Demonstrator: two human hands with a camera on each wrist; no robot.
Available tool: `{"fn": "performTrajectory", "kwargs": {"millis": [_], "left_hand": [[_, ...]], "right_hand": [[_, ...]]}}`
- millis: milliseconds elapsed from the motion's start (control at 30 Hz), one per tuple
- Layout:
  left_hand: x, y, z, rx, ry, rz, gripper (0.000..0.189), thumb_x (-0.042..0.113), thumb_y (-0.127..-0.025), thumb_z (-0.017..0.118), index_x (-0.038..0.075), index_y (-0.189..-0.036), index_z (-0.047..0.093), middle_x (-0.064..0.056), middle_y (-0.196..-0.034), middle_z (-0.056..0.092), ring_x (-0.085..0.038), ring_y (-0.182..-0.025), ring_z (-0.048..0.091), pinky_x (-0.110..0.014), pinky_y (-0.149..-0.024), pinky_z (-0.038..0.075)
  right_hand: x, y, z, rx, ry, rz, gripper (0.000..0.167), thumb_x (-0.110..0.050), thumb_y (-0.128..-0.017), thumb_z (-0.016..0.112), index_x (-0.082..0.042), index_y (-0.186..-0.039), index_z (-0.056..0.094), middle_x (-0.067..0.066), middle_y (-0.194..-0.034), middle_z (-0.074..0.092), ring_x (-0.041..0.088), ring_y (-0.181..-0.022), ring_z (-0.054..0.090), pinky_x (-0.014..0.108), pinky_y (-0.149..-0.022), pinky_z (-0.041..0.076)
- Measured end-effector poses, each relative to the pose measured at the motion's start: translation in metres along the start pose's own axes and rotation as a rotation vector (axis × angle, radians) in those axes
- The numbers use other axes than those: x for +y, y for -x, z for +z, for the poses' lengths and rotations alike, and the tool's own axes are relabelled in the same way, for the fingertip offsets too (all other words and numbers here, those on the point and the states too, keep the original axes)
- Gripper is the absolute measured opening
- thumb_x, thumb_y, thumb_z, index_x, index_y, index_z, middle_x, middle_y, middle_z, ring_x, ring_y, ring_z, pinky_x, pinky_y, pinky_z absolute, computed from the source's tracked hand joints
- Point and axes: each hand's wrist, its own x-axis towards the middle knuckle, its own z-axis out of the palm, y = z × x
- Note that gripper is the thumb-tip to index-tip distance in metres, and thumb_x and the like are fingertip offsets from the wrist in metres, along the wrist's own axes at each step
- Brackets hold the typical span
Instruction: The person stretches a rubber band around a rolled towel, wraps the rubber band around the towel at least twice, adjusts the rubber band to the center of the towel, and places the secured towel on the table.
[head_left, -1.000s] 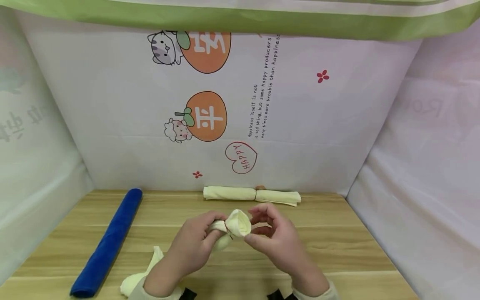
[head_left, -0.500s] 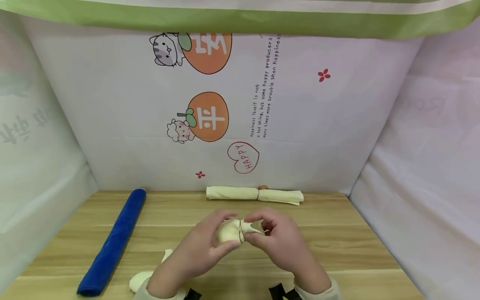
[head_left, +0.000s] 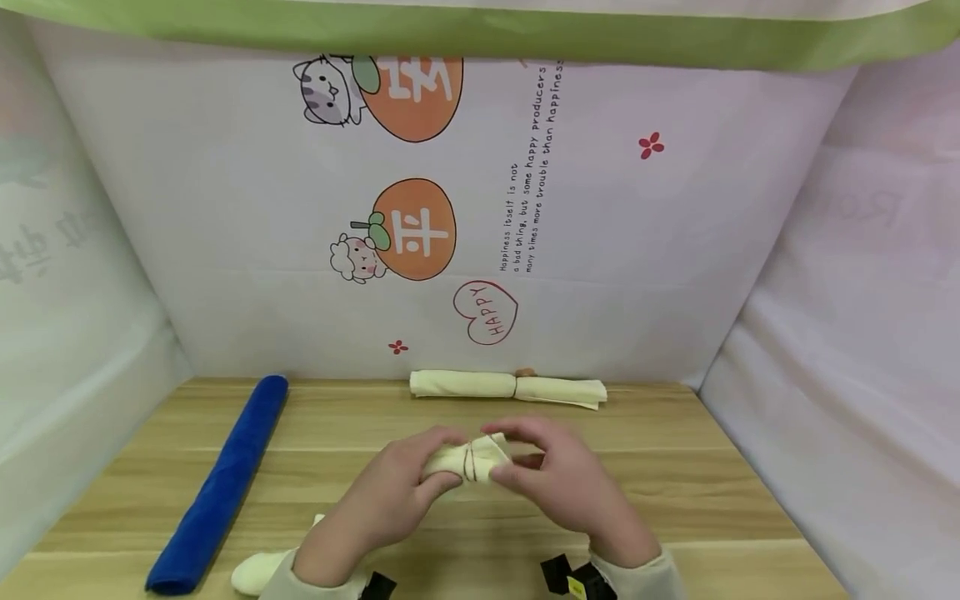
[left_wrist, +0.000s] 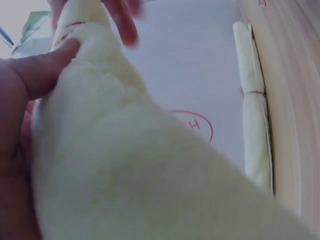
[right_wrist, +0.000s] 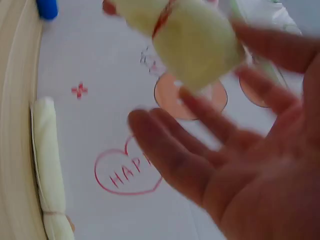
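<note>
You've got the cream roll [head_left: 448,461] up over the mid bench [head_left: 675,475], about halfway b/w its L & R edges. A thin red-brown band [head_left: 470,461] goes round it w/ at least 2 strands showing, nr the roll's R end. Your L grip [head_left: 397,487] is closed round the roll, thumb laid on the cloth right by the band. Your R grip [head_left: 562,479] is at the roll's R end, thumb & forefinger either side of it, other fingers spread; can't tell if you're actually pinching, as the R wrist view is blurry there.

Under/beside your L forearm, toward the bench's nr-L corner, some cream cloth [head_left: 258,573] pokes out; can't tell if it's part of the same roll. Further L, a blue roll [head_left: 217,492] runs roughly along the bench's L edge, far end nr the back edge. A 2nd cream roll w/ its own tie [head_left: 465,384] lies along the back edge, abt. the middle, just in front of the printed white sheet [head_left: 600,250]. Sheet has orange fruit, cartoon animals, lettering & a red "HAPPY" heart [head_left: 486,313]. A green strip [head_left: 480,37] crosses up top.
</note>
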Motion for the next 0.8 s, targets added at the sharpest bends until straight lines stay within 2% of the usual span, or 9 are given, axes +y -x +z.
{"fn": "performTrajectory", "kwargs": {"millis": [100, 200, 300, 367, 533, 633, 700, 767, 800], "left_hand": [[-0.001, 0.002, -0.006, -0.033, 0.021, -0.016, 0.025, 0.036, -0.1, 0.059, 0.026, -0.123, 0.059, 0.016, -0.103, 0.062, -0.008, -0.088, 0.058, -0.039, -0.079, 0.049], [0.0, 0.002, -0.009, -0.065, 0.062, 0.003, 0.024, 0.034, -0.101, 0.058, 0.026, -0.123, 0.059, 0.015, -0.1, 0.062, -0.008, -0.084, 0.057, -0.035, -0.077, 0.049], [0.001, 0.001, -0.011, -0.076, 0.063, 0.017, 0.023, 0.028, -0.1, 0.061, 0.027, -0.123, 0.06, 0.014, -0.103, 0.063, -0.007, -0.083, 0.057, -0.032, -0.076, 0.049], [0.002, 0.001, -0.01, -0.076, 0.051, 0.017, 0.025, 0.023, -0.099, 0.064, 0.026, -0.123, 0.06, 0.013, -0.105, 0.063, -0.007, -0.083, 0.057, -0.031, -0.076, 0.049], [0.002, 0.002, -0.006, -0.088, 0.006, -0.004, 0.028, 0.02, -0.097, 0.066, 0.024, -0.124, 0.061, 0.011, -0.107, 0.064, -0.008, -0.083, 0.057, -0.032, -0.075, 0.049], [0.001, 0.004, -0.001, -0.083, -0.012, -0.003, 0.028, 0.026, -0.1, 0.062, 0.023, -0.128, 0.06, 0.011, -0.115, 0.062, -0.009, -0.095, 0.059, -0.035, -0.082, 0.051], [0.001, 0.001, 0.002, -0.033, -0.024, 0.047, 0.025, 0.024, -0.101, 0.06, 0.021, -0.126, 0.063, 0.011, -0.115, 0.06, -0.009, -0.098, 0.058, -0.035, -0.083, 0.051], [0.0, -0.001, 0.005, 0.052, -0.039, 0.116, 0.019, 0.017, -0.101, 0.061, 0.02, -0.118, 0.068, 0.011, -0.111, 0.059, -0.008, -0.099, 0.058, -0.032, -0.083, 0.051], [-0.001, -0.002, 0.005, 0.095, -0.045, 0.156, 0.017, 0.012, -0.099, 0.063, 0.02, -0.112, 0.071, 0.011, -0.106, 0.059, -0.007, -0.093, 0.056, -0.029, -0.079, 0.051]], "right_hand": [[0.003, -0.001, -0.001, -0.062, 0.099, -0.205, 0.042, -0.017, -0.086, 0.08, -0.016, -0.126, 0.066, 0.001, -0.134, 0.056, 0.023, -0.119, 0.055, 0.033, -0.083, 0.055], [0.005, -0.004, 0.001, -0.041, 0.103, -0.281, 0.028, -0.015, -0.086, 0.08, -0.016, -0.113, 0.072, 0.0, -0.123, 0.063, 0.021, -0.108, 0.06, 0.032, -0.074, 0.057], [0.004, -0.006, 0.003, 0.011, 0.085, -0.27, 0.015, -0.014, -0.085, 0.08, -0.016, -0.097, 0.074, -0.001, -0.109, 0.067, 0.018, -0.092, 0.063, 0.031, -0.067, 0.057], [0.004, -0.006, 0.004, 0.015, 0.077, -0.248, 0.013, -0.013, -0.085, 0.08, -0.016, -0.097, 0.074, -0.002, -0.106, 0.067, 0.018, -0.087, 0.063, 0.031, -0.065, 0.057], [0.005, -0.002, 0.008, 0.0, 0.123, -0.206, 0.02, -0.012, -0.088, 0.076, -0.019, -0.107, 0.074, -0.005, -0.112, 0.066, 0.017, -0.09, 0.061, 0.032, -0.067, 0.056], [0.008, 0.001, 0.013, 0.03, 0.124, -0.146, 0.014, -0.012, -0.088, 0.076, -0.021, -0.099, 0.076, -0.009, -0.108, 0.067, 0.016, -0.093, 0.062, 0.033, -0.069, 0.056], [0.009, 0.002, 0.012, 0.057, 0.13, -0.109, 0.012, -0.012, -0.088, 0.076, -0.022, -0.095, 0.076, -0.011, -0.104, 0.067, 0.016, -0.094, 0.063, 0.033, -0.07, 0.055], [0.01, 0.0, 0.014, 0.069, 0.117, -0.086, 0.014, -0.008, -0.088, 0.075, -0.021, -0.094, 0.076, -0.012, -0.104, 0.068, 0.016, -0.097, 0.064, 0.033, -0.073, 0.055], [0.011, -0.001, 0.014, 0.073, 0.108, -0.08, 0.017, -0.005, -0.087, 0.075, -0.021, -0.093, 0.077, -0.012, -0.103, 0.068, 0.016, -0.097, 0.064, 0.034, -0.074, 0.055]]}}
